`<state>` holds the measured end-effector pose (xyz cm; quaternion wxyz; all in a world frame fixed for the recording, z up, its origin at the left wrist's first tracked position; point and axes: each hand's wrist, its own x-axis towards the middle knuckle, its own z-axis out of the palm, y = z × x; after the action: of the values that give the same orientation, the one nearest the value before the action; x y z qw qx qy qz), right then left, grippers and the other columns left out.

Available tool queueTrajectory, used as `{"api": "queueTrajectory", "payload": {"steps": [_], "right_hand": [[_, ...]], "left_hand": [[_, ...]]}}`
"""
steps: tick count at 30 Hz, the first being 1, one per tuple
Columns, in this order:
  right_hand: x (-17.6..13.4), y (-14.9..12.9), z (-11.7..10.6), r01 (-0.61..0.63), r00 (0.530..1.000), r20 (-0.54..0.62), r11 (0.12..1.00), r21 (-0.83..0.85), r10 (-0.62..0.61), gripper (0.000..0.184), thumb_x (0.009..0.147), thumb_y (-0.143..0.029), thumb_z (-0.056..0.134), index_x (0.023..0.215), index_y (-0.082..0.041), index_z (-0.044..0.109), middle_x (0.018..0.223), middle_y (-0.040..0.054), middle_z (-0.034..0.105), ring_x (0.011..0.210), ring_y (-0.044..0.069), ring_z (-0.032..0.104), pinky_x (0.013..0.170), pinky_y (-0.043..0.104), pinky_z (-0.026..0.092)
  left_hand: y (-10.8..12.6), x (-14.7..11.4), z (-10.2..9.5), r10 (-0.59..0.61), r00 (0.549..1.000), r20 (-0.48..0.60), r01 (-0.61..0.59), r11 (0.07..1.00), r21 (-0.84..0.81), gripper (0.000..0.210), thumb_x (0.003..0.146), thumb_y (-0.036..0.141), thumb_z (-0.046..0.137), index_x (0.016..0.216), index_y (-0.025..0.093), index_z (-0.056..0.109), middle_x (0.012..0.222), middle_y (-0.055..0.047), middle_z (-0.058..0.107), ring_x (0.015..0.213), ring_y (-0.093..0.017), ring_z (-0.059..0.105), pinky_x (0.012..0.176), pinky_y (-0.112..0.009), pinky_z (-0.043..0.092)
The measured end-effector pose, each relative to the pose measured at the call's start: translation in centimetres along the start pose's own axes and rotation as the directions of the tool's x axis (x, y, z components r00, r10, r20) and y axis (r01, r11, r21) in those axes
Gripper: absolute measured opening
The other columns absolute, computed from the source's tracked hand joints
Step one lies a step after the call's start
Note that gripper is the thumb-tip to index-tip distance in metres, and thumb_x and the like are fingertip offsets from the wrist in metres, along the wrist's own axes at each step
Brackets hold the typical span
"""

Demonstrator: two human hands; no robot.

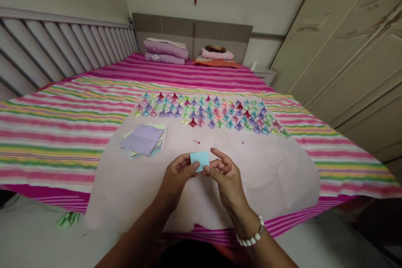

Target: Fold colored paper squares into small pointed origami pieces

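Observation:
A small light-blue square of folded paper (200, 160) is held up between my two hands, above a pale sheet. My left hand (180, 171) grips its left side, the thumb lying across the front. At its lower right corner, the thumb and fingers of my right hand (224, 173) pinch the paper, while the index finger stretches out past it. To the left lies a loose stack of paper squares (143, 139), with a lilac one on top. Beyond my hands, rows of small folded paper shapes (201, 113) in many colours stand on the sheet.
The pale sheet (266, 171) lies over a striped bed cover (59, 125). Folded bedding (166, 50) is piled by the headboard (176, 27). A slatted rail (69, 42) runs along the left, a cupboard (351, 50) along the right. Small red marks (197, 142) show on the sheet.

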<state>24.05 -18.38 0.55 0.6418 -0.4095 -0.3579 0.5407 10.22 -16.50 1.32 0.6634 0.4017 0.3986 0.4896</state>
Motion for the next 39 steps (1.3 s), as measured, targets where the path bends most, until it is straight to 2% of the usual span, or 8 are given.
{"api": "queueTrajectory", "payload": {"steps": [3, 7, 13, 18, 23, 29, 35, 39], "right_hand": [[0.0, 0.1, -0.1, 0.016, 1.0, -0.01, 1.0, 0.022, -0.016, 0.057, 0.064, -0.02, 0.08, 0.116, -0.02, 0.057, 0.062, -0.0051, 0.066, 0.059, 0.014, 0.062, 0.067, 0.03, 0.05], [-0.1, 0.0, -0.4, 0.001, 0.993, 0.118, 0.999, 0.051, -0.007, 0.052, 0.067, -0.024, 0.078, 0.116, -0.021, 0.061, 0.074, -0.0013, 0.068, 0.07, 0.016, 0.063, 0.074, 0.031, 0.049], [0.2, -0.2, -0.9, -0.077, 0.963, 0.264, 0.992, 0.096, 0.05, 0.049, 0.068, -0.021, 0.073, 0.116, -0.025, 0.064, 0.116, 0.0054, 0.066, 0.104, 0.022, 0.057, 0.092, 0.035, 0.042], [0.4, -0.1, -0.5, -0.118, 0.956, 0.279, 0.988, 0.096, 0.087, 0.03, 0.068, -0.024, 0.076, 0.098, -0.022, 0.071, 0.091, 0.0037, 0.071, 0.086, 0.018, 0.061, 0.086, 0.033, 0.044], [0.7, -0.1, -0.3, -0.135, 0.962, 0.255, 0.979, 0.151, 0.094, 0.015, 0.063, -0.022, 0.08, 0.073, -0.019, 0.069, 0.073, -0.0006, 0.067, 0.069, 0.013, 0.059, 0.07, 0.025, 0.044], [1.0, -0.2, -0.5, -0.167, 0.975, 0.17, 0.977, 0.133, 0.144, 0.019, 0.062, -0.024, 0.083, 0.067, -0.017, 0.066, 0.059, -0.0026, 0.063, 0.055, 0.009, 0.054, 0.057, 0.021, 0.042], [1.2, -0.1, -0.7, -0.177, 0.982, 0.088, 0.975, 0.136, 0.166, 0.022, 0.059, -0.025, 0.084, 0.067, -0.016, 0.066, 0.054, -0.0037, 0.062, 0.048, 0.007, 0.054, 0.051, 0.018, 0.041], [0.9, -0.1, -0.2, -0.181, 0.982, 0.083, 0.978, 0.106, 0.172, 0.022, 0.059, -0.026, 0.084, 0.067, -0.016, 0.066, 0.055, -0.0023, 0.065, 0.049, 0.008, 0.056, 0.051, 0.02, 0.043]], "left_hand": [[-0.6, 0.0, 0.1, -0.039, 0.999, -0.012, 0.039, 0.998, -0.053, 0.025, 0.067, 0.033, 0.078, 0.081, 0.014, 0.071, 0.074, -0.002, 0.068, 0.069, -0.011, 0.061, 0.071, -0.023, 0.049], [-0.1, 0.1, -0.1, -0.086, 0.995, 0.051, 0.095, 0.974, -0.206, 0.023, 0.066, 0.027, 0.08, 0.081, 0.012, 0.069, 0.07, 0.0, 0.065, 0.059, -0.006, 0.056, 0.06, -0.017, 0.047], [1.1, 0.0, -0.9, -0.311, 0.918, 0.248, 0.39, 0.822, -0.416, 0.027, 0.061, 0.019, 0.084, 0.072, 0.011, 0.061, 0.062, 0.005, 0.054, 0.047, 0.001, 0.047, 0.045, -0.009, 0.04], [0.2, -0.4, -0.7, -0.416, 0.833, 0.365, 0.553, 0.643, -0.53, 0.021, 0.068, 0.01, 0.078, 0.082, 0.011, 0.063, 0.059, 0.005, 0.052, 0.045, 0.001, 0.048, 0.041, -0.006, 0.037], [-0.6, -0.6, -0.4, -0.492, 0.788, 0.371, 0.615, 0.595, -0.517, 0.006, 0.078, 0.006, 0.065, 0.082, 0.01, 0.063, 0.061, 0.001, 0.057, 0.046, 0.0, 0.051, 0.043, -0.007, 0.039], [-0.6, -0.1, -0.8, -0.425, 0.846, 0.322, 0.515, 0.806, -0.292, 0.015, 0.075, 0.023, 0.072, 0.08, 0.011, 0.065, 0.065, -0.001, 0.061, 0.051, -0.004, 0.054, 0.049, -0.013, 0.043], [0.2, 0.6, -1.4, -0.145, 0.984, 0.106, 0.158, 0.979, -0.128, 0.044, 0.072, 0.053, 0.069, 0.089, 0.012, 0.069, 0.087, -0.01, 0.07, 0.082, -0.018, 0.063, 0.072, -0.027, 0.049], [0.7, 0.1, -1.3, -0.003, 0.996, 0.087, -0.005, 0.996, 0.091, 0.036, 0.064, 0.035, 0.08, 0.093, 0.016, 0.072, 0.083, -0.005, 0.071, 0.076, -0.016, 0.062, 0.071, -0.027, 0.048]]}}
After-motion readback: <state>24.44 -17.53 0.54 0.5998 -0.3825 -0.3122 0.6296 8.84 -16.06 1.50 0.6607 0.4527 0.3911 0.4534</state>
